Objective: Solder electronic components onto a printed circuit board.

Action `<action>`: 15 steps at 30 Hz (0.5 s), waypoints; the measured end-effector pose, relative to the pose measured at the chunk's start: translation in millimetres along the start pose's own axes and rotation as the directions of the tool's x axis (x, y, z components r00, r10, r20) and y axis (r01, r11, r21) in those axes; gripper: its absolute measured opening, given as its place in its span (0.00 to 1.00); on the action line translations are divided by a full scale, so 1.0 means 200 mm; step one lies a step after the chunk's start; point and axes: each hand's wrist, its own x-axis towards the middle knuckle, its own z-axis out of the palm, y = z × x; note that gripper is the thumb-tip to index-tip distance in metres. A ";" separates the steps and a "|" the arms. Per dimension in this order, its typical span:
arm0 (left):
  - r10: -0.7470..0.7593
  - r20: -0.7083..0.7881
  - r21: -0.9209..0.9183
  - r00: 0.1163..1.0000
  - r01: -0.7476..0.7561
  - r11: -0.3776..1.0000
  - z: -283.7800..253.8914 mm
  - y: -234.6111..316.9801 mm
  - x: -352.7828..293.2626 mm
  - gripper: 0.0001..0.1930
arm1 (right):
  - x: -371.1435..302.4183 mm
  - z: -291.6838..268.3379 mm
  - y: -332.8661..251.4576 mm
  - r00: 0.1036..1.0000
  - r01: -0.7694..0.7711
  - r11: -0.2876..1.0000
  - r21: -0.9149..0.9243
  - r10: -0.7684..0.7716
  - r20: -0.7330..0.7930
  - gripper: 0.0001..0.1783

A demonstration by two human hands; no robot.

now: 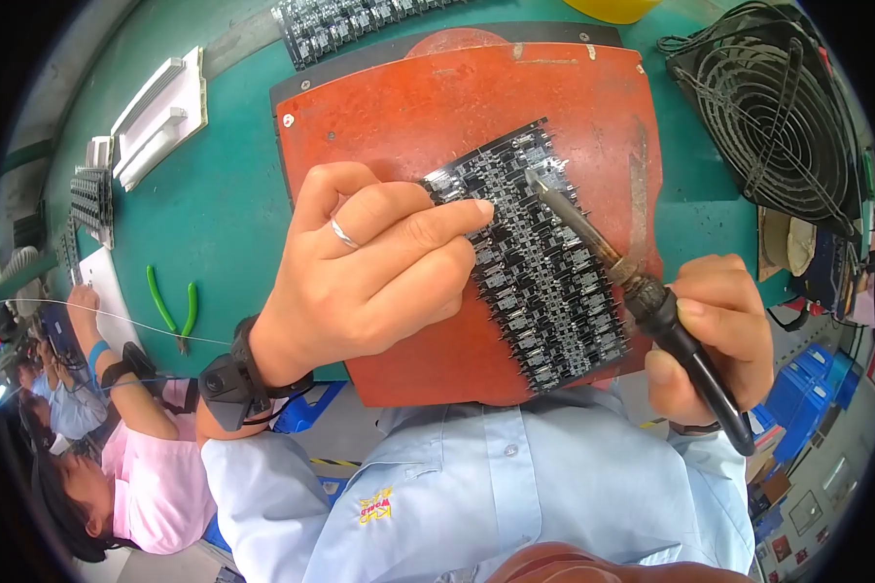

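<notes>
A black panel of small circuit boards (pixel 554 291) lies tilted on an orange-red board (pixel 379 107), its edges lined with pins. My right hand (pixel 719 330) grips a soldering iron (pixel 685 355) by its black handle. The iron's metal tip reaches the upper right part of the panel; whether it touches cannot be made out. Over the panel's left edge is my left hand (pixel 379 257), fingers curled together and the index fingertip at the panel. What those fingers pinch, if anything, is hidden. A thin pale wire (pixel 117 316) runs from the left toward my left wrist.
Green-handled cutters (pixel 175 311) lie left on the green table (pixel 204 185). A black fan with a wire guard (pixel 763 112) stands at the far right. Another circuit panel (pixel 350 24) is at the back. Beyond white trays (pixel 160 121), a co-worker in pink (pixel 160 476) sits left.
</notes>
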 end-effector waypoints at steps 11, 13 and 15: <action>-0.024 0.025 -0.037 0.999 0.025 0.999 0.01 0.03 0.00 0.11 | -0.03 -0.01 0.00 0.996 -0.051 0.998 0.037 0.048 0.072 0.22; -0.017 0.025 -0.025 1.000 0.018 1.000 0.00 0.03 0.01 0.11 | -0.02 -0.01 0.00 0.995 -0.055 0.998 0.034 0.053 0.079 0.22; -0.013 0.019 -0.005 1.000 0.013 1.000 0.00 0.03 0.02 0.09 | -0.01 -0.01 0.00 0.993 -0.065 0.997 0.029 0.062 0.104 0.22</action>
